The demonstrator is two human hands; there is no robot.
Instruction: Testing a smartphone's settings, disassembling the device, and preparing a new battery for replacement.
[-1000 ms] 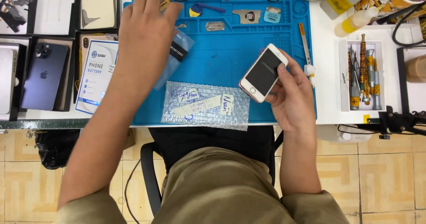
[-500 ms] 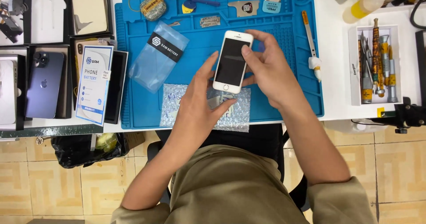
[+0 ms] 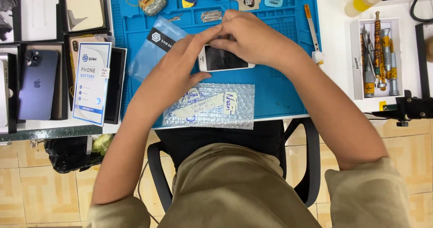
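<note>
The white smartphone (image 3: 223, 58) sits crosswise over the blue work mat (image 3: 288, 92), held between 2 hands. It looks light, rigid and slick, with a breakable glass face, so the edges are the safest hold. The left hand (image 3: 178, 70) pinches its left end; the right hand (image 3: 252, 40) arches over the top edge, fingers curled closed on it.

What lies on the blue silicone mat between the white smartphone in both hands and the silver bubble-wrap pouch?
In the head view, only bare blue mat separates white phone and pouch.
</note>
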